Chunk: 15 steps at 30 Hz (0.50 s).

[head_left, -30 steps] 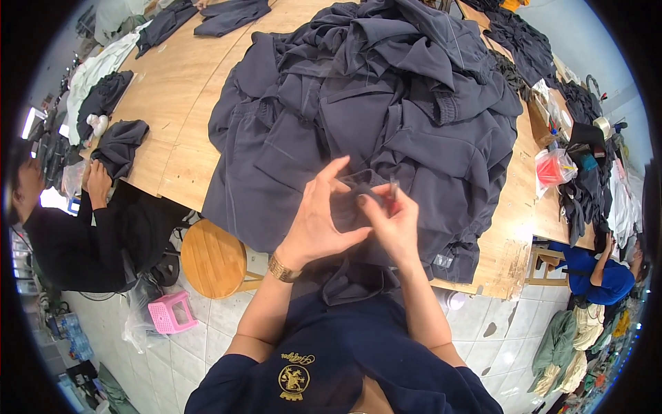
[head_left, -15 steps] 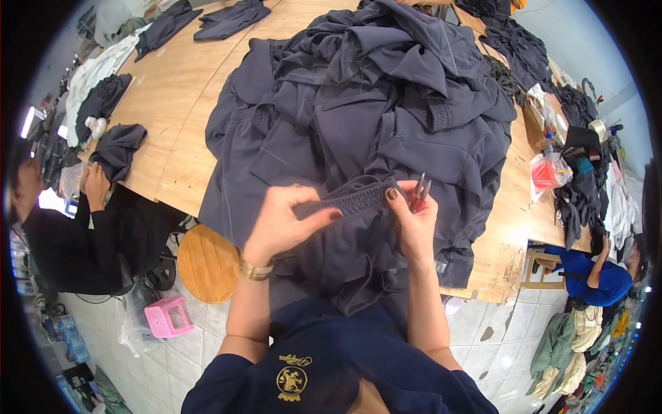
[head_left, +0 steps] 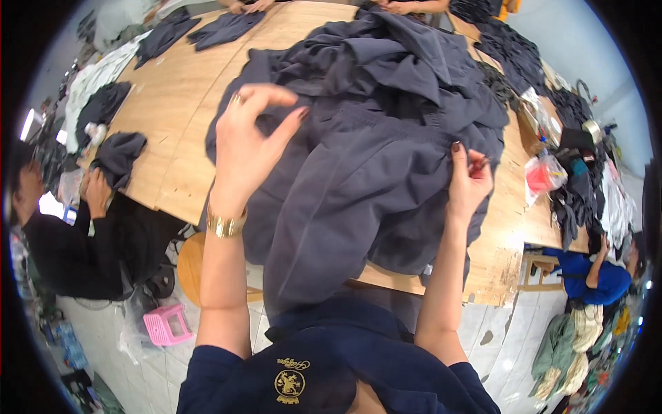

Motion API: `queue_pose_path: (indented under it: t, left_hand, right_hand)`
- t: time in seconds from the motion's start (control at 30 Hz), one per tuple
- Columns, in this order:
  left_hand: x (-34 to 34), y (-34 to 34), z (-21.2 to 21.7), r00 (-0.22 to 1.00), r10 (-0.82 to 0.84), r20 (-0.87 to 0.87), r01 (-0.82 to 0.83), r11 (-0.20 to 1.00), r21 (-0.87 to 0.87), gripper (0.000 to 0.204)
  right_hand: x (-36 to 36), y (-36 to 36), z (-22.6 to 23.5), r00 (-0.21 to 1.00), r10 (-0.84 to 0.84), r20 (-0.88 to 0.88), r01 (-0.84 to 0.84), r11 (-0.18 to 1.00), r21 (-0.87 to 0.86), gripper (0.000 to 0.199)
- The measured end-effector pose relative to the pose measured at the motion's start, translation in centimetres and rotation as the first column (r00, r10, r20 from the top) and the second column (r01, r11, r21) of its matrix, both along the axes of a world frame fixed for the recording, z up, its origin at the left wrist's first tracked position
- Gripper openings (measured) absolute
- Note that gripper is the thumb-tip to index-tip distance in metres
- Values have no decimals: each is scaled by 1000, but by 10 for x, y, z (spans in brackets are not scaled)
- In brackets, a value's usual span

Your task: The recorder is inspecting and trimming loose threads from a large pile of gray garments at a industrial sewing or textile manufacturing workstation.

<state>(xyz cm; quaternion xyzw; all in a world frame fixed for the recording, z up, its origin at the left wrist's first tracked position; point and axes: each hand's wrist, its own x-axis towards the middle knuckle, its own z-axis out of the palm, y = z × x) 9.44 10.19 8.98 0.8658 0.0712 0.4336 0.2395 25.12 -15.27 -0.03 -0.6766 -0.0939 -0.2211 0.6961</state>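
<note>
Dark grey trousers (head_left: 338,186) with a gathered elastic waistband lie spread over a heap of like garments (head_left: 407,62), their lower part hanging over the table edge toward me. My right hand (head_left: 472,181) is closed at the right end of the waistband, thumb on the cloth. Something small and reddish shows among its curled fingers; the snips seen there earlier cannot be made out clearly. Raised above the left side of the heap, my left hand (head_left: 249,141) is empty, thumb and forefinger apart. A gold-coloured band circles that wrist.
The wooden table (head_left: 183,138) carries more dark garments. A person in black (head_left: 83,228) handles dark cloth at left; other people's hands (head_left: 252,7) work at the far edge. A round wooden stool (head_left: 193,269) and a pink plastic stool (head_left: 167,324) stand left. A red-tinted plastic bag (head_left: 545,174) lies right.
The trousers went from bunched between both hands to spread out on the heap. My left hand let go of the waistband and rose up-left; my right hand moved right and slightly farther away.
</note>
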Motion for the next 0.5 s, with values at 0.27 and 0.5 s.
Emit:
queue_pose_path:
  t: [0.27, 0.5]
  left_hand:
    - [-29, -19, -98, 955, -121, -271, -49, 836, -547, 17]
    - [-16, -42, -125, 949, -215, -231, 29, 788, -615, 35]
  right_hand:
    - [15, -18, -49, 973, 18, -231, 6, 995, 102, 20]
    - [16, -19, -55, 975, 20, -223, 5, 994, 113, 19]
